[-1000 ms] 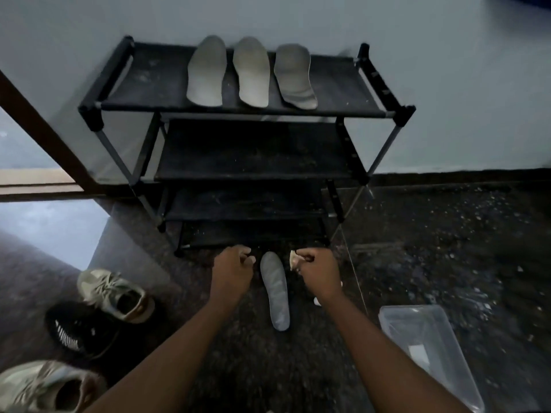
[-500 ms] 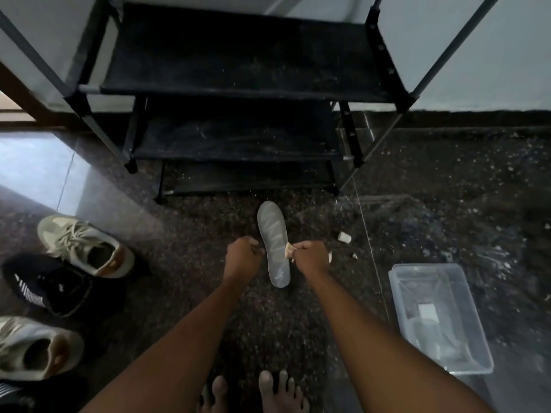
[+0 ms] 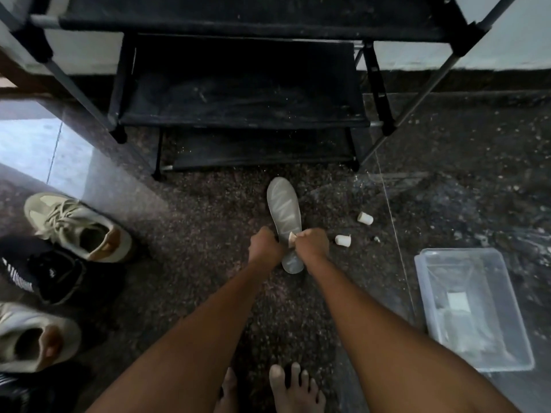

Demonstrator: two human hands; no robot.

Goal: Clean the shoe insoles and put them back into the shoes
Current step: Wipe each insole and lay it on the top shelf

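Both arms reached straight forward and down to the floor. The left hand was clenched in a fist against the left edge of the insole. The right hand pinched a small pale wad onto the insole's middle. At the near right stood a clear plastic tub with a small white rectangle inside. The grey insole lay flat on the speckled floor, its long axis running near to far and its toe toward the black shoe rack.
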